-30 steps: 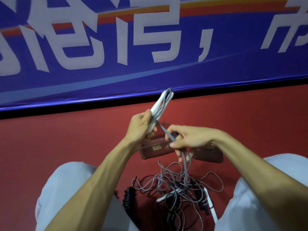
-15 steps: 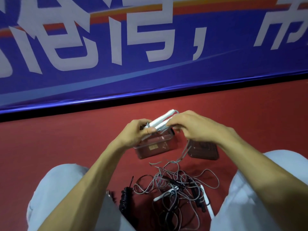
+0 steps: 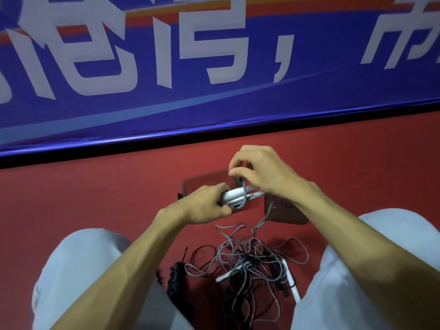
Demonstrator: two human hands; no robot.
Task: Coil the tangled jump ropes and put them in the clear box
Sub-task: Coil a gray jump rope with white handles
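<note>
Head view: left hand [image 3: 204, 206] clenches the smooth white handles [image 3: 234, 194] level over the clear box [image 3: 202, 181], steadying them as a core, I judge, while the right hand [image 3: 262, 172] pinches thin grey cord [image 3: 243, 191] looped round them. Box sits far centre on the red floor [image 3: 95, 198]; a wiry tangle [image 3: 245, 260] lies near, between the knees [image 3: 78, 258].

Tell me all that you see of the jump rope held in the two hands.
The jump rope has white, plastic-looking handles laid side by side, nearly level, over the clear box. The left hand grips one end; the right hand pinches the grey cord looped around them. Its loose tail hangs to the tangle below.
</note>
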